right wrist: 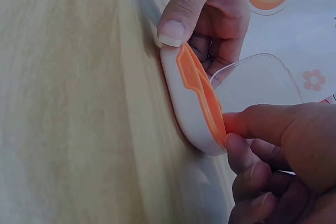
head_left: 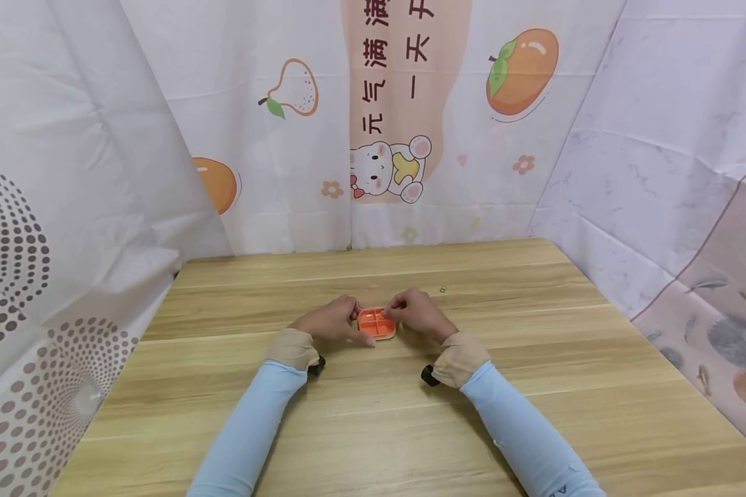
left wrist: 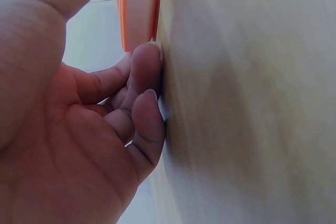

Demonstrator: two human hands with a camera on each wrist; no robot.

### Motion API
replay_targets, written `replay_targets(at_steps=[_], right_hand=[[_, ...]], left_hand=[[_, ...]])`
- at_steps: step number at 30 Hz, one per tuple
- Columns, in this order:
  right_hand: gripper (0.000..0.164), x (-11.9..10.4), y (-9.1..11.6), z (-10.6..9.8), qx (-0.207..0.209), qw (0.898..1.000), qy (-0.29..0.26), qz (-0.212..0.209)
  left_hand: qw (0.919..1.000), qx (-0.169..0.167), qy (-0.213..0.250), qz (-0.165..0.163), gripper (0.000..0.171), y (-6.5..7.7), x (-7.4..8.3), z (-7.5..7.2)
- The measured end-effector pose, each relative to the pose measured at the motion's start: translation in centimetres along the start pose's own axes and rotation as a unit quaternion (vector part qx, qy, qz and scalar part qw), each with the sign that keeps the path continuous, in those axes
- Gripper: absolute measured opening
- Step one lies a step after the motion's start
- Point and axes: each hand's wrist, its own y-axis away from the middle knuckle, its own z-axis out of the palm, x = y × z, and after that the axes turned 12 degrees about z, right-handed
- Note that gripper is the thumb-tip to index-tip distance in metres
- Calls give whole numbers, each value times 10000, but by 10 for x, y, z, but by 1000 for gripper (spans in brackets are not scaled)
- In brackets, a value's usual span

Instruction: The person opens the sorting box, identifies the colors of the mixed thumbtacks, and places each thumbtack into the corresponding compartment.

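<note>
Gripping the small orange-and-white pill box (head_left: 379, 330) with the left hand (head_left: 338, 319), thumb at the near edge, fingers curled round the far left end. Resting on the table (head_left: 373, 414) right between the two hands, open side up, with four little parts inside. Reaching in from the other side with the right hand (head_left: 416, 312), fingers bent, tips at the orange rim by a far part. Cannot tell whether pinching the rim there or holding some tiny thing. See the clear lid (right wrist: 257, 80) just past both hands, swung open. Look past the right hand, too, for two tiny ring-like bits (head_left: 443, 289) on the table, near but not touching.

To do this well, press the pill box down a little with the left hand, so as not to let it slide or tip. Squeeze just enough, not hard. Move only the right fingertips, slow and soft. Work over one part at a time, and mind the thin walls in between. Best not to bump the lid with the right knuckles. Watch out for the ring-like bits: easy to knock with the right hand, and easy to lose.
</note>
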Motion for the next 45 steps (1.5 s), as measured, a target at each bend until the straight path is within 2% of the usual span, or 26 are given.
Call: replay_targets(at_steps=[17, 22, 30, 45], right_hand=[[7, -1, 0, 2, 51, 9988, 458, -140], [7, -1, -2, 2, 65, 9988, 470, -158], [8, -1, -1, 1, 58, 9987, 475, -149], [7, -3, 1, -6, -23, 9983, 495, -293]], left_hand=[[10000, -16, 37, 64, 62, 1, 1, -1], [9999, 4, 17, 106, 62, 0, 0, -1], [10000, 0, 26, -14, 63, 1, 2, -1], [9999, 68, 121, 85, 62, 1, 4, 0]])
